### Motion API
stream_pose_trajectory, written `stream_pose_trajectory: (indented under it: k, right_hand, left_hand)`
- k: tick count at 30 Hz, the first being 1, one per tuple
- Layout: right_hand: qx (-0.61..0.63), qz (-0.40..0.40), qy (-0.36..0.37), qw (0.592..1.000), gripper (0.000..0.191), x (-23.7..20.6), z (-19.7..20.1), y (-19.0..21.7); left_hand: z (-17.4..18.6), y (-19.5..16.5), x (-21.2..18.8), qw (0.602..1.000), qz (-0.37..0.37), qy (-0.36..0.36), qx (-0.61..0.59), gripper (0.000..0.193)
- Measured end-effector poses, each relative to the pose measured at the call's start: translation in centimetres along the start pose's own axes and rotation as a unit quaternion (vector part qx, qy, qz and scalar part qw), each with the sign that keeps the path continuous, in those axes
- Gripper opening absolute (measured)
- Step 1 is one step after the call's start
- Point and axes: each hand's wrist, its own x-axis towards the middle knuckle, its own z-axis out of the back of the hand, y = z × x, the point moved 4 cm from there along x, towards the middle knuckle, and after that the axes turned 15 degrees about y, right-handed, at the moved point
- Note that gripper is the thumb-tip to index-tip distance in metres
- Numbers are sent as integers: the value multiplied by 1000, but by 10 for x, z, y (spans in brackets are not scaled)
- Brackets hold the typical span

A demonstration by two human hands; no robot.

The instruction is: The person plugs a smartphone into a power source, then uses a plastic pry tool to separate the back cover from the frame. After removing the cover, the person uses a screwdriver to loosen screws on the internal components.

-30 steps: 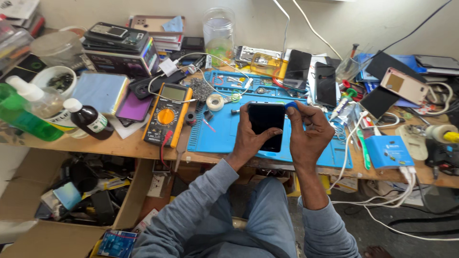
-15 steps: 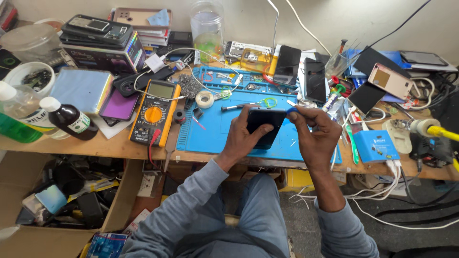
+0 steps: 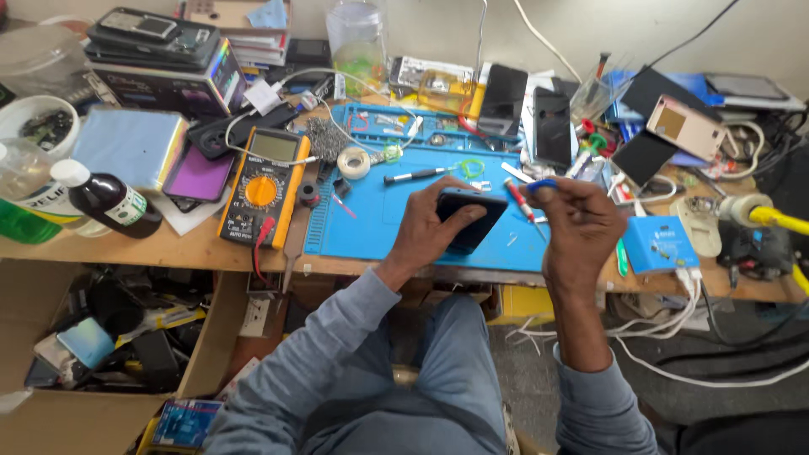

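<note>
Head view. Left hand [image 3: 425, 227]: fingers wrapped on the dark phone [image 3: 468, 217], held above the blue mat [image 3: 371, 221]. Right hand [image 3: 580, 226]: now off the phone, lifted right, fingers pinching a blue-tipped tool [image 3: 539, 184]. Work shifts from two-handed hold to tool.

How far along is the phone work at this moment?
Early to middle, by the look of it. Tools are laid out on the blue mat. The left hand grips the dark phone, apparently closed; the right hand holds a small blue-tipped tool clear of it. No opened parts show.
</note>
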Motion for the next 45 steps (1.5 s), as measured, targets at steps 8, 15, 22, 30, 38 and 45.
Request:
stream_pose_trajectory:
  k: [8, 15, 22, 30, 38, 45]
  right_hand:
    - [55, -8, -23, 998, 13, -26, -3, -25]
    - [31, -15, -34, 999, 17, -25, -5, -25]
    - [-28, -20, -22, 999, 17, -25, -9, -15]
    - [-139, -18, 5, 990, 14, -27, -8, -4]
    - [-241, 45, 68, 967, 9, -20, -14, 12]
    - [25, -32, 26, 999, 10, 2, -20, -1]
  left_hand:
    - [-9, 3, 2, 997, 16, 5, -79, 27]
    - [-8, 4, 3, 997, 11, 11, -71, 28]
    - [-8, 9, 4, 997, 25, 19, -69, 30]
    - [-9, 9, 3, 998, 18, 31, -51, 27]
    - [-14, -2, 1, 996, -75, 29, -25, 22]
    - [-9, -9, -6, 999, -28, 35, -27, 24]
